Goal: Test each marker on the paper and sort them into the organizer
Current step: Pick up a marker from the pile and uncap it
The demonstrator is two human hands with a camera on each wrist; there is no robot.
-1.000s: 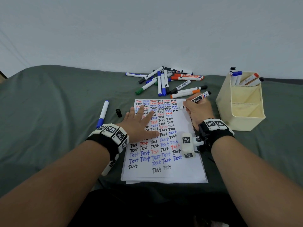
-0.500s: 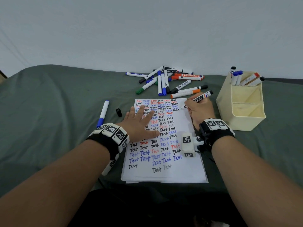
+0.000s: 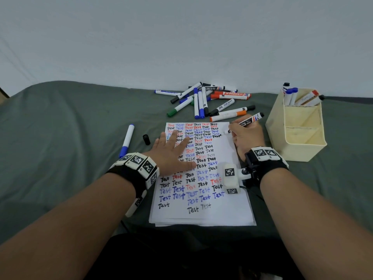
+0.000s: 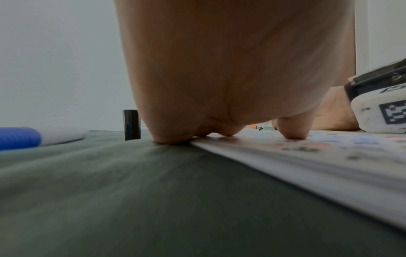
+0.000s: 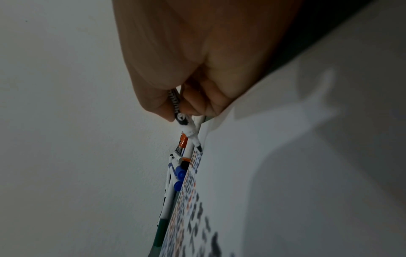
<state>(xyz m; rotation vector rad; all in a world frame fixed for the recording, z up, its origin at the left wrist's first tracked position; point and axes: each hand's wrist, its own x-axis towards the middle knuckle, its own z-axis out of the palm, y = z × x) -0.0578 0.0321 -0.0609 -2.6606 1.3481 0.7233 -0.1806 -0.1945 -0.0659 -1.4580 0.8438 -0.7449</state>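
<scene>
Right hand (image 3: 247,136) pinches a black marker (image 3: 245,123), tip on the paper (image 3: 228,207); left hand (image 3: 171,154) lies flat, fingers spread. A few markers stand in the organizer (image 3: 276,128); the pile (image 3: 205,102) waits.

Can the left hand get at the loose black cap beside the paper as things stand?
Probably yes: the left hand lies flat on the paper, holding nothing, and the black cap stands just off its outer edge on bare cloth, nothing between.
</scene>
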